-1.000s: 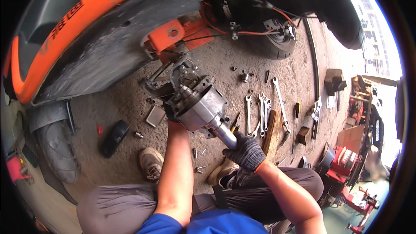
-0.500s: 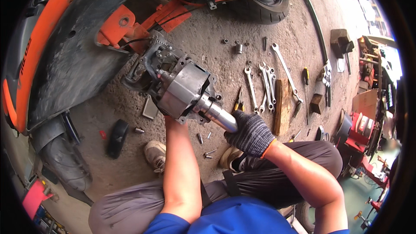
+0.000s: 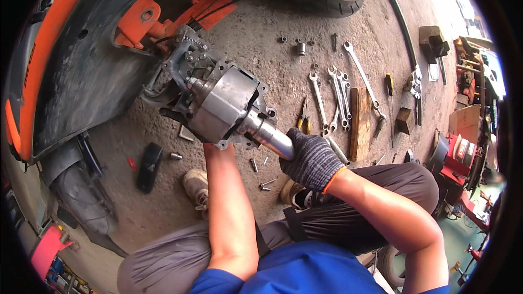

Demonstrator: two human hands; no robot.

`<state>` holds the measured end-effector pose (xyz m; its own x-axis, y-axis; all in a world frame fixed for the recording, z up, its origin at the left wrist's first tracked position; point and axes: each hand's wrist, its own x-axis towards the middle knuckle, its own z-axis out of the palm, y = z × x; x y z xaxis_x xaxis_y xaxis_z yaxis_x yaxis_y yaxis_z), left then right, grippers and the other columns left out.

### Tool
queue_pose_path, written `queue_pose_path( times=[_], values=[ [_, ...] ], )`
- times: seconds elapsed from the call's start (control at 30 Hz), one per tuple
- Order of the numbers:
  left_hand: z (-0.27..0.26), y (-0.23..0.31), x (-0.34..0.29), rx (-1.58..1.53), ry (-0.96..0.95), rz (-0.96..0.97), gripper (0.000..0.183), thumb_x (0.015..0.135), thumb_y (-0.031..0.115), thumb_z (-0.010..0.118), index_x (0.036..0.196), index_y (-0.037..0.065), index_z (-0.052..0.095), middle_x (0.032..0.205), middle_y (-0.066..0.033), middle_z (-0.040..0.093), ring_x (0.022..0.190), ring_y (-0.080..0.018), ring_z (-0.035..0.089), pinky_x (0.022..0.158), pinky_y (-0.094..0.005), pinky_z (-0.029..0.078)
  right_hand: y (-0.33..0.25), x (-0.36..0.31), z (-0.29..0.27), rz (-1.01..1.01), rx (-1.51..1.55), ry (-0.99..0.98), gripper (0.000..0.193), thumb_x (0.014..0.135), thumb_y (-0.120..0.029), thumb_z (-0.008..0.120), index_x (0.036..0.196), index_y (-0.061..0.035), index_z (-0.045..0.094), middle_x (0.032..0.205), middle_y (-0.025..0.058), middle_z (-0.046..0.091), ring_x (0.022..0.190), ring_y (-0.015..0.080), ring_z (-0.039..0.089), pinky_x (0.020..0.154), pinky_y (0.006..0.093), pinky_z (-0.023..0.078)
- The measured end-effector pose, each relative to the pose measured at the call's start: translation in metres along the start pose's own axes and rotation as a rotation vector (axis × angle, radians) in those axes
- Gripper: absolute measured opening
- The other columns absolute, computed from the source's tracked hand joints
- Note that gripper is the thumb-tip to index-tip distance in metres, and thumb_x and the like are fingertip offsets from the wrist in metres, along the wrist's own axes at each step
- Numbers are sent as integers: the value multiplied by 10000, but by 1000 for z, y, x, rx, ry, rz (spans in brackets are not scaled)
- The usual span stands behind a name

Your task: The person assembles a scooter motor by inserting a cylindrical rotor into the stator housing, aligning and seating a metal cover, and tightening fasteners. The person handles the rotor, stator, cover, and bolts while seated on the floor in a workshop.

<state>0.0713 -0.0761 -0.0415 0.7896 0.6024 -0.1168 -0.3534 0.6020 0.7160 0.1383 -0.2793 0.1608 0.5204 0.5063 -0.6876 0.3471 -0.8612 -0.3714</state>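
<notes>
A grey metal motor housing [image 3: 223, 100] sits tilted in front of me, joined to a bracketed metal assembly [image 3: 190, 62] beside the orange frame part [image 3: 140, 19]. A shiny metal tube [image 3: 268, 135] sticks out of its near end, slanting down to the right. My right hand [image 3: 315, 162], in a grey striped knit glove, is wrapped round the tube's outer end. My left forearm [image 3: 231, 201] is bare and reaches up beneath the housing. The housing hides that hand and its fingers.
Several wrenches [image 3: 338, 98], pliers [image 3: 304, 117], a wooden block [image 3: 359, 125] and a screwdriver [image 3: 390, 90] lie on the concrete to the right. Loose bolts [image 3: 266, 185] are near my shoes. A black rubber piece [image 3: 149, 167] lies left. A wheel [image 3: 340, 0] stands beyond.
The housing and tube have shifted slightly left, with my right hand still round the tube's end. The whole view has also moved a little. A silver bar now shows beside the glove.
</notes>
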Motion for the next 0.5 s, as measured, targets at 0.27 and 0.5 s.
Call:
queue_pose_path(
  times=[0.27,0.5],
  values=[
    [-19,-7,9,827,32,155,439,996,341,526,1341,70,536,1384,-116,536,1250,-253,526,1091,-445,364,-12,6,-6,-21,21,-43,458,783,-271,759,1130,2,635,844,278,697,845,447,705,747,489,562],
    [-17,-15,9,461,-56,-17,549,1082,429,336,1485,93,500,1565,-90,455,1429,-271,424,1228,-494,243,-12,4,-5,-16,36,-51,463,770,-250,754,1119,25,623,834,279,695,840,443,707,737,480,557]
  ],
)
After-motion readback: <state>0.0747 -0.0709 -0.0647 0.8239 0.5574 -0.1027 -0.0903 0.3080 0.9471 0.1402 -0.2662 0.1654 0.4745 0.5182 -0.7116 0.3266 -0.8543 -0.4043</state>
